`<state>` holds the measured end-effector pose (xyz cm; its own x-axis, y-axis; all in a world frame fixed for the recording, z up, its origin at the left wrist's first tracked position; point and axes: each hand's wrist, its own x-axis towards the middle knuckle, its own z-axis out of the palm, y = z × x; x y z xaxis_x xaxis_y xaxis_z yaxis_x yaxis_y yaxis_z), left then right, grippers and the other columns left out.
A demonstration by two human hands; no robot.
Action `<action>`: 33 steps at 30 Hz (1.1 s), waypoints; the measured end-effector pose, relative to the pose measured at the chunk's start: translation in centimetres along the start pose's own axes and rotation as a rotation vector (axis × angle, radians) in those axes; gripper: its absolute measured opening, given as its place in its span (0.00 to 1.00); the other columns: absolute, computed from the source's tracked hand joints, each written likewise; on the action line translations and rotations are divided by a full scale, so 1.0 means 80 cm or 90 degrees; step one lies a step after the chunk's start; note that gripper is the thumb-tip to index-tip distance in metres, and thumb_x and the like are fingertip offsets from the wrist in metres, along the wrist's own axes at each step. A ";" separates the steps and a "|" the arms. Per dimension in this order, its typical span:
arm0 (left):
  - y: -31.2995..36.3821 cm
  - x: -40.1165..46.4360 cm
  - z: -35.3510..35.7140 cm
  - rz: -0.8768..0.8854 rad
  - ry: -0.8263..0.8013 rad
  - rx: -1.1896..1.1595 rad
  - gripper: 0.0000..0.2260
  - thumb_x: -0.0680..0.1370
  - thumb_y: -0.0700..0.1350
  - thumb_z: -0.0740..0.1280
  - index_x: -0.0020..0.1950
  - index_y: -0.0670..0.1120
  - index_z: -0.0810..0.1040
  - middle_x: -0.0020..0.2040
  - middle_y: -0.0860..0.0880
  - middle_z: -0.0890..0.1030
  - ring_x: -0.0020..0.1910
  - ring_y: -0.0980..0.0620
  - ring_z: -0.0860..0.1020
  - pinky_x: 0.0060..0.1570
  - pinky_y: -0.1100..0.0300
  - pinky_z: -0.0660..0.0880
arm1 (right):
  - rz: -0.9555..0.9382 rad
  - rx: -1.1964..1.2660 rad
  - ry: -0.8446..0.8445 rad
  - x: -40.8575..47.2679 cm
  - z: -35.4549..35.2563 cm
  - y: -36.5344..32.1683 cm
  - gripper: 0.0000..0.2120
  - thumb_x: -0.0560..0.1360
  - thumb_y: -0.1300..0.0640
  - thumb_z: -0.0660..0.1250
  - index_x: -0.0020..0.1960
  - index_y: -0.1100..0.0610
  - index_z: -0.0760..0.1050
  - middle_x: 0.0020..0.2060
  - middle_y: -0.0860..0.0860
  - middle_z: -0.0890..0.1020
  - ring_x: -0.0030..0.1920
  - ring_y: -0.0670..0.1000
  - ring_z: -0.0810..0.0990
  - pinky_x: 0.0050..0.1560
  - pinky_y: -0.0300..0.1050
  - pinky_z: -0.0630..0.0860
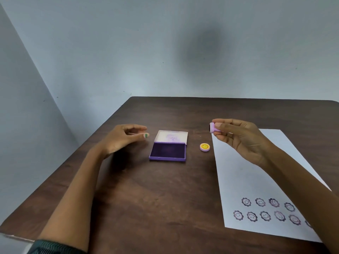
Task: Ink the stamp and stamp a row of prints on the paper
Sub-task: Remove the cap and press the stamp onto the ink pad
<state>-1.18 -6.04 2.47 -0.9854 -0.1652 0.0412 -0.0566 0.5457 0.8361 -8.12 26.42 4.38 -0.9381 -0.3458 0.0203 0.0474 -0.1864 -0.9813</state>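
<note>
My right hand (238, 138) holds a small purple stamp (211, 127) above the table, its dark face turned left toward the ink pad. The purple ink pad (167, 151) lies open at the table's middle, its pale lid (171, 137) folded back. My left hand (121, 139) hovers left of the pad, fingers loosely curled and holding nothing. A white sheet of paper (244, 173) lies on the right, with two rows of several flower-face prints (265, 210) near its front edge. My right forearm hides part of the sheet.
A small round yellow and pink cap (204, 147) sits between the ink pad and the paper. The dark wooden table (156, 195) stands against a grey wall; its left edge runs diagonally close to my left arm.
</note>
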 end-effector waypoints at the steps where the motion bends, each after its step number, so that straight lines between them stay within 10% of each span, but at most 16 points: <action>1: 0.000 0.002 0.001 0.004 -0.019 -0.003 0.17 0.67 0.54 0.74 0.54 0.55 0.81 0.50 0.58 0.83 0.49 0.66 0.80 0.48 0.74 0.71 | 0.003 -0.001 -0.012 -0.001 0.003 -0.001 0.09 0.72 0.65 0.67 0.52 0.60 0.79 0.47 0.54 0.84 0.41 0.48 0.85 0.45 0.37 0.81; 20: -0.005 0.004 0.006 0.019 -0.187 0.038 0.27 0.63 0.49 0.79 0.59 0.58 0.75 0.61 0.55 0.77 0.64 0.59 0.71 0.66 0.61 0.64 | -0.173 -0.650 -0.196 0.033 0.126 -0.002 0.04 0.72 0.58 0.69 0.47 0.57 0.80 0.38 0.55 0.85 0.32 0.46 0.82 0.30 0.28 0.77; 26: -0.006 0.002 0.007 0.015 -0.192 0.045 0.29 0.63 0.46 0.80 0.61 0.56 0.74 0.62 0.54 0.76 0.65 0.59 0.70 0.66 0.62 0.63 | -0.221 -0.733 -0.237 0.039 0.158 0.009 0.07 0.72 0.59 0.69 0.49 0.59 0.81 0.47 0.57 0.84 0.39 0.51 0.79 0.48 0.49 0.80; 33: -0.006 0.006 0.008 0.012 -0.190 0.041 0.28 0.63 0.46 0.80 0.59 0.59 0.74 0.62 0.55 0.76 0.66 0.59 0.70 0.65 0.61 0.63 | -0.242 -0.828 -0.237 0.041 0.177 0.020 0.10 0.73 0.57 0.69 0.51 0.61 0.80 0.48 0.60 0.83 0.47 0.57 0.79 0.45 0.49 0.74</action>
<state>-1.75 -5.89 1.73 -0.9894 0.0891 -0.1145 -0.0386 0.5990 0.7998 -6.24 11.94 5.56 -0.6671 -0.7257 0.1684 -0.7245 0.5795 -0.3731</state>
